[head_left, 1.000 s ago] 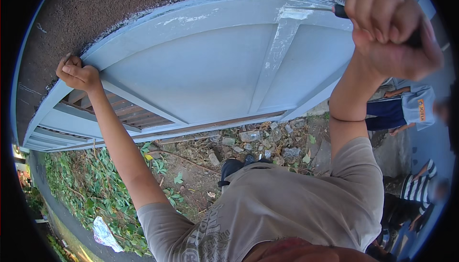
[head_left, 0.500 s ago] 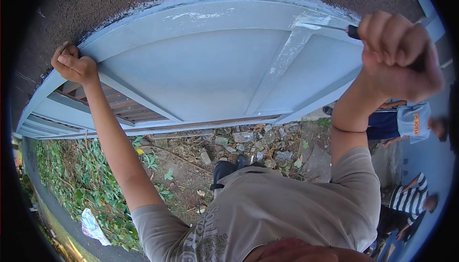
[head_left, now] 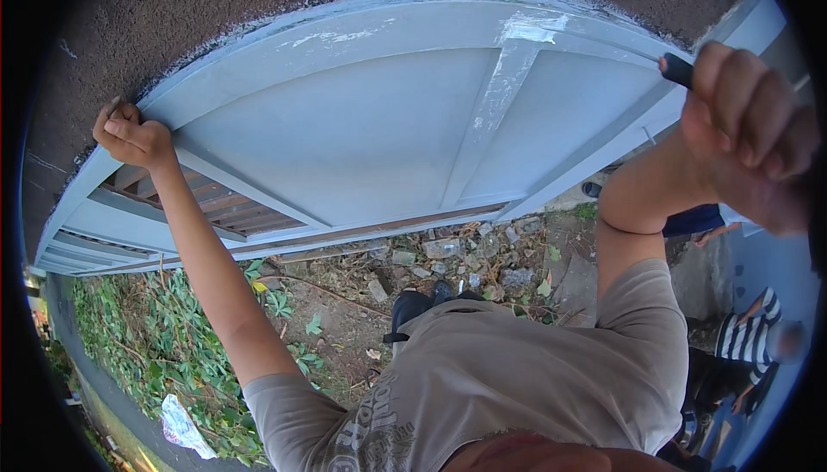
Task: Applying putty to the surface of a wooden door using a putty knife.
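Note:
A large light-blue panelled door or gate (head_left: 362, 127) leans against a rough brown wall (head_left: 258, 7) in front of me. My left hand (head_left: 129, 138) is closed over the panel's upper left edge, near a slatted brown section (head_left: 220, 209). My right hand (head_left: 748, 132) is raised close to the camera at the right, fist shut on a dark tool handle (head_left: 678, 70) whose tip points toward the panel's right side. A freshly smeared, paler strip (head_left: 500, 97) runs down the panel's middle rib. The tool's working end is hidden.
Below lie rubble and stones (head_left: 448, 261), bare soil and green leafy plants (head_left: 146, 343). A white wrapper (head_left: 183, 427) lies in the plants. At the right edge sits a person in a striped shirt (head_left: 749, 343); another in blue shorts (head_left: 698, 220) is nearby.
My right hand with the tool has moved right and slightly down, away from the panel's middle rib. My left hand keeps its hold on the edge. The view has shifted a little.

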A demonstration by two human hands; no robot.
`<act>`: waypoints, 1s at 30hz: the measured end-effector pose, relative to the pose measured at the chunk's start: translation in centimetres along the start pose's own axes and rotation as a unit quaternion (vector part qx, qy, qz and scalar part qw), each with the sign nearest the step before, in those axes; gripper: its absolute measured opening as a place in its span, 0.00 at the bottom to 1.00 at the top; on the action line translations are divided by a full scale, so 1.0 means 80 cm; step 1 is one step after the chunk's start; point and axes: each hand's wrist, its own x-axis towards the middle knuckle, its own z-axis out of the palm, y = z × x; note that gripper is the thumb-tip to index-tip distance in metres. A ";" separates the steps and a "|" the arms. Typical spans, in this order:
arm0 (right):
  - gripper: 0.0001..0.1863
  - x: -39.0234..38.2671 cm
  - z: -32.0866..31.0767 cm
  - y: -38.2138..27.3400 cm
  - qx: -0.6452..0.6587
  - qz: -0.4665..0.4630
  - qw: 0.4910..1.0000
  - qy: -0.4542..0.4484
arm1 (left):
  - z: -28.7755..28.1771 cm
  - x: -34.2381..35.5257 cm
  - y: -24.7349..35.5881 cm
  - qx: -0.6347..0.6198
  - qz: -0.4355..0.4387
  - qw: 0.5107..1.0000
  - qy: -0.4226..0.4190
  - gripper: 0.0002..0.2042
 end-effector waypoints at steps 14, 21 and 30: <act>0.17 -0.024 -0.009 0.071 -0.083 -0.024 0.991 0.099 | 0.007 0.003 0.002 0.008 -0.003 1.000 0.009 0.15; 0.20 -0.018 0.010 0.062 -0.099 0.002 0.992 0.075 | 0.012 0.006 0.012 0.007 -0.012 1.000 0.014 0.15; 0.19 -0.023 0.010 0.014 0.000 -0.108 0.993 -0.051 | -0.001 0.005 0.004 0.005 0.000 1.000 0.008 0.15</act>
